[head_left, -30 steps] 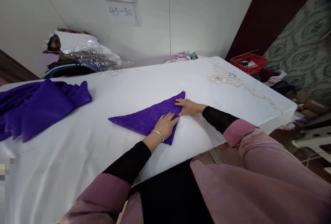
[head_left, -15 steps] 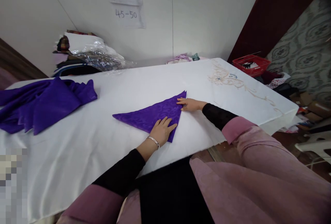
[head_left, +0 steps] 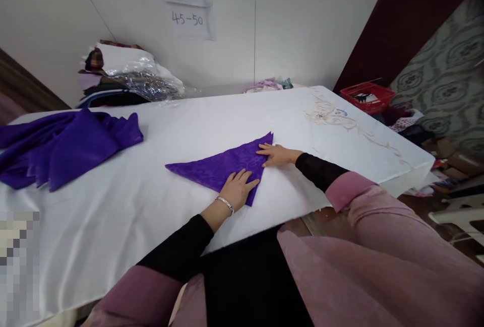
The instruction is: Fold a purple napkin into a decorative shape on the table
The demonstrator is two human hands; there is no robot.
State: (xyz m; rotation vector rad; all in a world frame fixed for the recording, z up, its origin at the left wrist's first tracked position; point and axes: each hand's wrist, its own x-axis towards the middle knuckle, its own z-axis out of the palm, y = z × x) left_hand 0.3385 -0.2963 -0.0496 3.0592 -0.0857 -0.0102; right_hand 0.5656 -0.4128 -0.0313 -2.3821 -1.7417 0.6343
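Observation:
A purple patterned cloth [head_left: 219, 165], folded into a long triangle, lies flat on the white-covered table [head_left: 170, 130]. Its narrow point faces left and its short edge is on the right. My left hand [head_left: 236, 189], with a silver bracelet at the wrist, rests flat with fingers spread on the lower right part of the cloth. My right hand [head_left: 275, 154] lies on the upper part of the short right edge, its fingers apart. A loose heap of purple cloth [head_left: 79, 148] is on the table's left side.
Stacked fabrics with clear plastic [head_left: 128, 72] stand at the back left against the wall. A red basket [head_left: 366, 96] is beyond the table's right end, with boxes below it. Papers with writing [head_left: 189, 19] hang on the wall.
My right hand has shifted very slightly left and down along the cloth's edge. My left hand and the folded cloth look nearly the same; the camera view has moved a little.

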